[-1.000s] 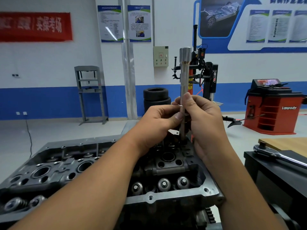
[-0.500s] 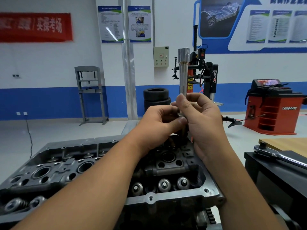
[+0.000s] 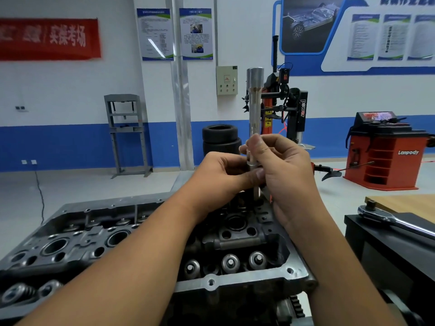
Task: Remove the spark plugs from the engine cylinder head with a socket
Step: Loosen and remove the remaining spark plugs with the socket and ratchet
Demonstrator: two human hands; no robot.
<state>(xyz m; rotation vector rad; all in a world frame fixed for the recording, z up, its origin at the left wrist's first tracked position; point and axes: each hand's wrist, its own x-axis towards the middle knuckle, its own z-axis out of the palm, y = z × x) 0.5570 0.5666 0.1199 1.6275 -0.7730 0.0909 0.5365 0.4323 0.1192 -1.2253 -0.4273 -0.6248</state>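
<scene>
To my right a ratchet wrench (image 3: 395, 220) lies on a black bench (image 3: 386, 243), and a wooden top (image 3: 407, 203) sits just behind it. Further off, an orange wheel balancer (image 3: 386, 151) stands on the floor by the wall. A tyre changer (image 3: 292, 111) stands behind two stacked tyres (image 3: 220, 140). A grey press frame (image 3: 128, 135) stands against the blue-banded wall, a red banner (image 3: 49, 38) hangs top left, and two posters (image 3: 175, 34) flank a pillar.

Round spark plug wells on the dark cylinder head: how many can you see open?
3. Two open round wells lie left of the forearms; a third sits below the hands. The upright steel socket may occupy another, hidden by the hands.
</scene>
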